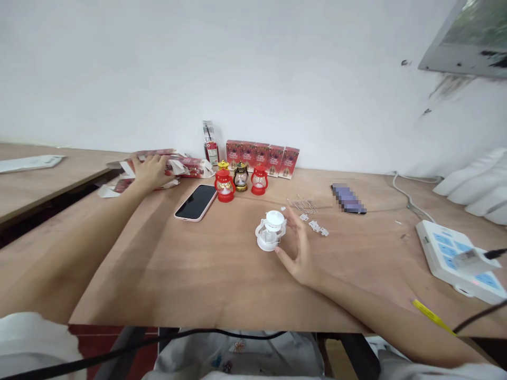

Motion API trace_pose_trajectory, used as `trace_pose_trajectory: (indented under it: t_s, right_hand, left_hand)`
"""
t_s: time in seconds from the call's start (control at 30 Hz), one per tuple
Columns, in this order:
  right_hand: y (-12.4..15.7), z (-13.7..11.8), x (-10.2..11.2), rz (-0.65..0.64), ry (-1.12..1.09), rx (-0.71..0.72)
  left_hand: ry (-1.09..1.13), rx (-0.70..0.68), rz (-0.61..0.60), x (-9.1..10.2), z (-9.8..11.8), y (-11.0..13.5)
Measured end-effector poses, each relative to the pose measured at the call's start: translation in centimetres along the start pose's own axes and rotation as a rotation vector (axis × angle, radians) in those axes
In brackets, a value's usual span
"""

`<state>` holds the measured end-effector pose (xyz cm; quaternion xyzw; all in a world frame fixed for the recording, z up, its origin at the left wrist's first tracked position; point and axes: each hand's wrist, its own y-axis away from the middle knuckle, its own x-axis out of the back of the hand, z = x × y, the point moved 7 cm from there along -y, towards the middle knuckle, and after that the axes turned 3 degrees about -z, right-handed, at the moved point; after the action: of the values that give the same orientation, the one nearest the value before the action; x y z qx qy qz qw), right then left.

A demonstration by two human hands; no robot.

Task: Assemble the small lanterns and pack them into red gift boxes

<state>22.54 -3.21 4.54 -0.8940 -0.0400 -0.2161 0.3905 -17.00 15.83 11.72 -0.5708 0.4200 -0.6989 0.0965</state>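
Observation:
My left hand reaches to the back left and rests on a pile of flattened red-and-white cartons. Its fingers are spread over the cartons and their tips are partly hidden. In front of me a small white toy lantern stands upright on the table. My right hand curves around the lantern's right side, thumb near the base and fingers near the side frame, with a gap before the palm. Small white plastic pieces and thin wire handles lie just behind this hand.
Behind stand two red lanterns, a black-and-gold one and a yellow-topped one, before several red boxes and a bottle. Phones lie left and right. A power strip and yellow pen are at right.

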Motion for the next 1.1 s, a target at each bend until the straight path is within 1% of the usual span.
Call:
trace_pose_trajectory:
  t_s: [0.07,0.1,0.13,0.17,0.2,0.23,0.27,0.33,0.37,0.43,0.47,0.53,0.63,0.7,0.73,0.77,0.83,0.9,0.97,1.03,1.1]
  right_hand:
    - [-0.5,-1.5,1.3,0.120,0.075,0.124]
    - [-1.0,-2.3,2.1,0.194,0.106,0.184]
    - [-1.7,-3.2,3.0,0.267,0.132,0.239]
    - [-2.7,-4.0,3.7,0.309,0.149,0.286]
    - [-4.1,-4.8,4.3,0.322,0.156,0.312]
    - [-5.8,-5.6,4.7,0.302,0.161,0.318]
    - [-7.8,-6.1,4.7,0.234,0.151,0.302]
    - [-12.1,-6.4,4.3,0.107,0.080,0.189]
    - [-14.0,-6.3,4.2,0.085,0.043,0.135]
    - [-17.1,-6.3,3.9,0.068,0.011,0.090]
    - [-18.2,-6.2,3.7,0.063,0.007,0.080]
    - [-19.6,-5.9,3.6,0.032,-0.003,0.042]
    - [-19.7,-5.3,3.6,-0.052,-0.041,-0.058]
    - [-19.1,-5.1,3.7,-0.104,-0.095,-0.114]
    - [-18.8,-5.1,3.9,-0.104,-0.115,-0.123]
    - [-18.6,-5.2,4.1,-0.081,-0.124,-0.119]
    - [-18.3,-5.5,4.7,0.027,-0.105,-0.081]
    - [-18.1,-5.8,5.0,0.143,-0.065,-0.036]
    - [-17.9,-6.1,4.9,0.218,-0.048,0.007]
    - [-17.7,-6.6,4.4,0.227,-0.067,0.059]
    - [-17.5,-7.1,3.7,0.209,-0.104,0.114]
  left_hand:
    - [-0.062,0.043,0.099,1.0,0.2,-0.1]
    - [-0.095,0.053,0.150,1.8,0.6,-0.4]
    - [-0.132,0.057,0.208,2.9,1.2,-0.8]
    - [-0.169,0.053,0.262,4.2,2.0,-1.3]
    - [-0.198,0.049,0.310,5.5,3.0,-2.1]
    - [-0.214,0.037,0.324,6.5,4.2,-3.0]
    - [-0.213,0.019,0.361,7.6,5.6,-4.0]
    - [-0.164,-0.080,0.402,9.1,9.2,-5.9]
    - [-0.127,-0.154,0.399,9.4,11.3,-6.7]
    - [-0.062,-0.296,0.344,9.2,15.7,-7.9]
    - [-0.030,-0.353,0.310,8.9,17.7,-8.2]
    - [0.046,-0.405,0.241,8.3,20.9,-8.4]
    - [0.119,-0.409,0.220,8.2,23.9,-8.2]
    - [0.135,-0.424,0.202,8.2,25.2,-8.0]
    - [0.135,-0.431,0.190,8.2,25.8,-7.9]
    - [0.133,-0.428,0.187,8.3,26.2,-7.9]
    - [0.132,-0.388,0.200,8.4,26.8,-7.6]
    - [0.166,-0.342,0.225,8.4,27.1,-7.3]
    - [0.233,-0.319,0.235,8.2,27.1,-6.9]
    - [0.291,-0.299,0.245,7.9,26.7,-6.8]
    - [0.324,-0.302,0.244,7.3,26.2,-6.9]
